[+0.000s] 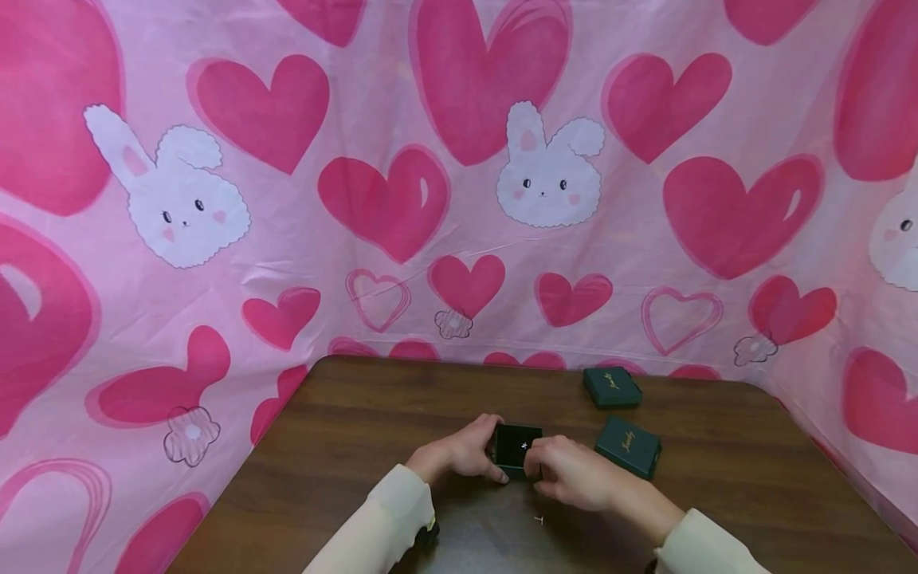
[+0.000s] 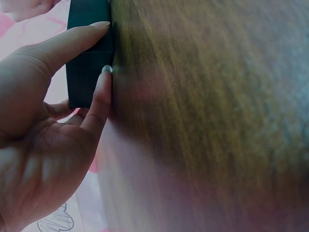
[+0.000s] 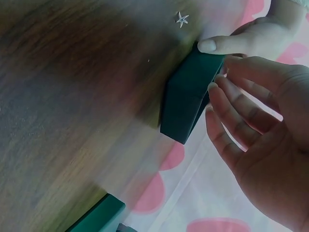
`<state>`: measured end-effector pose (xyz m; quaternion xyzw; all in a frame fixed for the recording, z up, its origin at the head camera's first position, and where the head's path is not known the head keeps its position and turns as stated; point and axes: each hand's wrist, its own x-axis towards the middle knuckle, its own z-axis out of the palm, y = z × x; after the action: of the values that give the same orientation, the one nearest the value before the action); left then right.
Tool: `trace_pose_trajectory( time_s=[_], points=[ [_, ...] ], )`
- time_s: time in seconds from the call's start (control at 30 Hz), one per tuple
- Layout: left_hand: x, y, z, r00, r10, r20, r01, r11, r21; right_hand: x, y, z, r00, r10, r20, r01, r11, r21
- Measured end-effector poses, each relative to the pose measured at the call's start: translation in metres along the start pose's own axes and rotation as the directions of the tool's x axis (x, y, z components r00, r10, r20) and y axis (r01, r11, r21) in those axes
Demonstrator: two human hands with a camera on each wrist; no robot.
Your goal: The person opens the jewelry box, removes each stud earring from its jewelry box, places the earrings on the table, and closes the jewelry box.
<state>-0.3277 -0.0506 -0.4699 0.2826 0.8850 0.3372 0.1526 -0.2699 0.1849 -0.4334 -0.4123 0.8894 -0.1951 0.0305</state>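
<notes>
Our left hand (image 1: 472, 448) grips the square, black-lined, dark-green box (image 1: 509, 449); our bent-fingered right hand (image 1: 574, 472), its hold unclear, should work gently inside.

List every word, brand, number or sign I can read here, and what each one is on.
"Jewelry": small gold script on the nearer green lid.
Gold script on the farther green lid: too small and blurred to read surely; possibly the same word.
No lettering shows on the open box.
No numbers are legible anywhere.
</notes>
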Motion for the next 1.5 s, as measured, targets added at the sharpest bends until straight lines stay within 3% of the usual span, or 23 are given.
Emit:
trace_pose_trajectory(
  time_s=[0.27,0.63,1.5],
  points=[
    [0.0,0.001,0.0,1.0,-0.002,0.003,0.002,1.0,-0.014,0.0,0.006,0.0,1.0,0.012,-0.026,-0.012,1.0,-0.006],
    [0.002,-0.001,0.001,1.0,0.025,-0.005,-0.025,1.0,-0.004,0.002,0.014,0.001,0.99,0.131,-0.061,-0.133,0.991,-0.03],
    [0.003,-0.002,0.003,0.999,0.031,-0.011,-0.031,0.999,0.012,0.018,0.03,-0.002,0.98,0.173,-0.094,-0.173,0.985,0.009]
  ],
)
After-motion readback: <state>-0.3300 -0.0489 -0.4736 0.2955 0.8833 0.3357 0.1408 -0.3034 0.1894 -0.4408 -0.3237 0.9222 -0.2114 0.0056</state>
